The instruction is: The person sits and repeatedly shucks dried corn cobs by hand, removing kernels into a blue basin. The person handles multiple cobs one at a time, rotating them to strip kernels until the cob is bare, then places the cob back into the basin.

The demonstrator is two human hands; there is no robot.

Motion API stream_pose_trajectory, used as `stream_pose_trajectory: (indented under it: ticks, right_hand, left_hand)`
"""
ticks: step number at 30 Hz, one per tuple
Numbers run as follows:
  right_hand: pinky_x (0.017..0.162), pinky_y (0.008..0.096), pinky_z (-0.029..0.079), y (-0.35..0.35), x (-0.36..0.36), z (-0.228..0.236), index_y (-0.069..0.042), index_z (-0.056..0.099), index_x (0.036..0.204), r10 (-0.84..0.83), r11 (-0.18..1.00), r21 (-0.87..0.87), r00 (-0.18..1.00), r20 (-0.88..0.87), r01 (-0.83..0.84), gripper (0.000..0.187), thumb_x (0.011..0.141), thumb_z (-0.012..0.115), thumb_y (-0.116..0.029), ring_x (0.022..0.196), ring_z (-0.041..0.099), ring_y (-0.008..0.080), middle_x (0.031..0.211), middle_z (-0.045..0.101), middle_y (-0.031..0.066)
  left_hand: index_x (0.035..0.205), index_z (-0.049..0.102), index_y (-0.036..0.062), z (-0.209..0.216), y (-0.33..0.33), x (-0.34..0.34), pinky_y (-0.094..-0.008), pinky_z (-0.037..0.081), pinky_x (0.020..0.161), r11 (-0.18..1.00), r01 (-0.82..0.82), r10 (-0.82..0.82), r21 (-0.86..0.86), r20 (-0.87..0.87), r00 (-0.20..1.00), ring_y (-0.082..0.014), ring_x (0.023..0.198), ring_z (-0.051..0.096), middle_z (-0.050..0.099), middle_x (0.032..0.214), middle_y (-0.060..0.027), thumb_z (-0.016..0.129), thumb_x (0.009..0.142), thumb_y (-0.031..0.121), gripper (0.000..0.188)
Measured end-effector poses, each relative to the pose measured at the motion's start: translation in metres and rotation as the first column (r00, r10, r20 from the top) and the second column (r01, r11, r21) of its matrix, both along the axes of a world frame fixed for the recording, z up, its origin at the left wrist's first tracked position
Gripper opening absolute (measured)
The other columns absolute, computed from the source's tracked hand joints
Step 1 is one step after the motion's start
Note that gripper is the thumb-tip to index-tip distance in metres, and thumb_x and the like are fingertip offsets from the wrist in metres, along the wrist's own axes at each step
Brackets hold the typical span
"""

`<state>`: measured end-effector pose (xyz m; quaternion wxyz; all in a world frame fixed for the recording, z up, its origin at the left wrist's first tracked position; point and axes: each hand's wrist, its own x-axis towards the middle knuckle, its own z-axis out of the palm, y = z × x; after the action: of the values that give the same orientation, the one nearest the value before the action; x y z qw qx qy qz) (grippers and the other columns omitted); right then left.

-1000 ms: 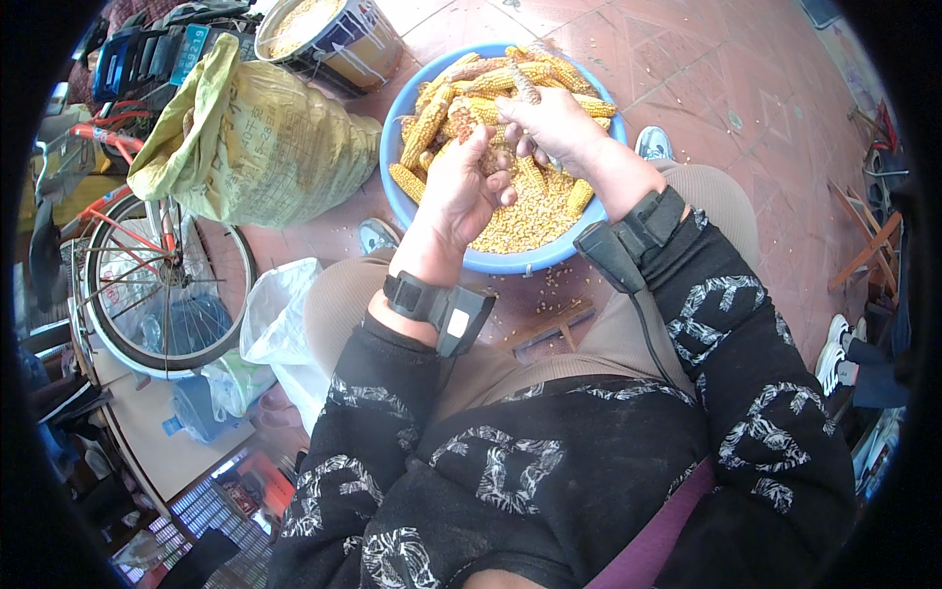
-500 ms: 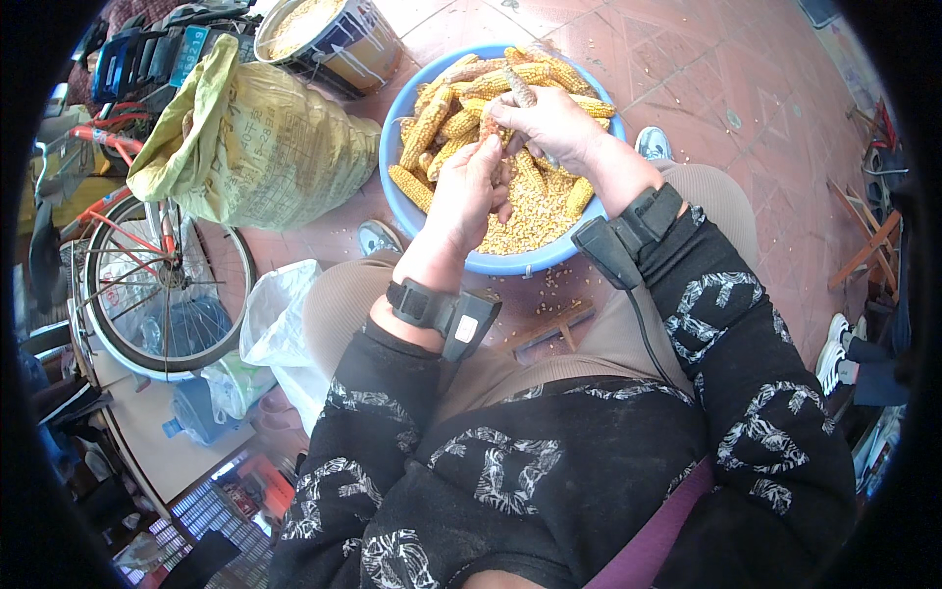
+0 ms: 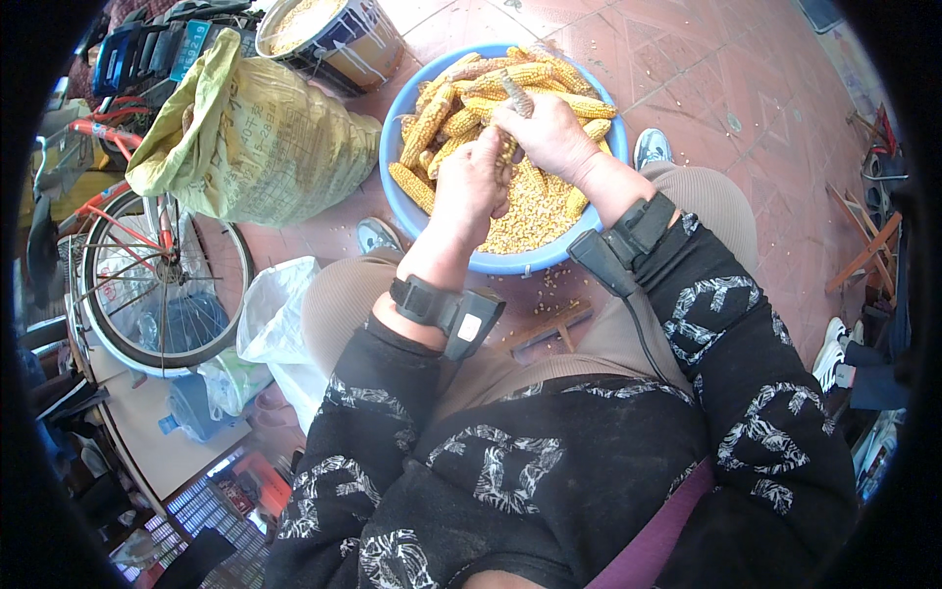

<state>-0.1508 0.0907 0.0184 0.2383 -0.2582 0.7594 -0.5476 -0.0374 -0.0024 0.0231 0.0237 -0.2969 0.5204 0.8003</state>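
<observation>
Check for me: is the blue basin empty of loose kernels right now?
No, the blue basin holds a heap of loose kernels under both hands, with whole corn cobs piled along its far side.

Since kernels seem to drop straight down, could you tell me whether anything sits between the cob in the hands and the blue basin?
Nothing visible does: both hands grip the cob directly above the blue basin.

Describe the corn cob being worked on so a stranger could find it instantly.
Start at the round blue basin on the red tiled floor, full of yellow cobs and loose kernels. Above its middle, the left hand and right hand meet. The corn cob is the one gripped between them, its pale stripped tip poking up.
</observation>
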Motion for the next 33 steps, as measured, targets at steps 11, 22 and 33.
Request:
stream_pose_trajectory:
  ticks: [11, 22, 33]
  right_hand:
    - [0.043, 0.0209, 0.041, 0.01, -0.005, 0.011, -0.002, 0.061, 0.096, 0.054, 0.998, -0.052, 0.854, 0.518, -0.032, 0.027, 0.088, 0.061, -0.028, 0.053, 0.055, 0.0107, 0.076, 0.062, 0.0053]
    - [0.062, 0.0263, 0.049, 0.007, -0.008, 0.004, -0.001, 0.064, 0.092, -0.023, 0.998, -0.05, 0.907, 0.422, 0.048, 0.036, 0.088, 0.059, -0.037, 0.07, 0.06, 0.0133, 0.083, 0.063, 0.0067]
    - [0.083, 0.0431, 0.047, -0.007, 0.004, -0.014, 0.003, 0.062, 0.102, 0.034, 0.977, 0.211, 0.991, -0.13, -0.006, 0.043, 0.085, 0.054, -0.036, 0.091, 0.061, 0.0391, 0.092, 0.063, 0.0259]
  left_hand:
    - [0.098, 0.053, -0.0006, -0.009, 0.005, 0.0, -0.0236, 0.044, 0.042, 0.845, -0.033, 0.023, -0.534, -0.025, 0.999, -0.0058, 0.053, 0.049, 0.053, 0.067, 0.0004, 0.059, 0.091, 0.027, 0.029]
    - [0.092, 0.053, 0.0027, 0.004, -0.001, 0.002, -0.0218, 0.035, 0.041, 0.999, 0.049, -0.049, -0.004, -0.064, 0.997, -0.0076, 0.049, 0.042, 0.05, 0.068, -0.0022, 0.053, 0.091, 0.028, 0.026]
    - [0.1, 0.052, -0.0077, 0.001, 0.022, 0.0, -0.0431, 0.045, 0.086, 0.688, 0.261, -0.164, -0.677, 0.205, 0.965, -0.0407, 0.097, 0.058, 0.06, 0.097, -0.0291, 0.058, 0.081, 0.02, 0.034]
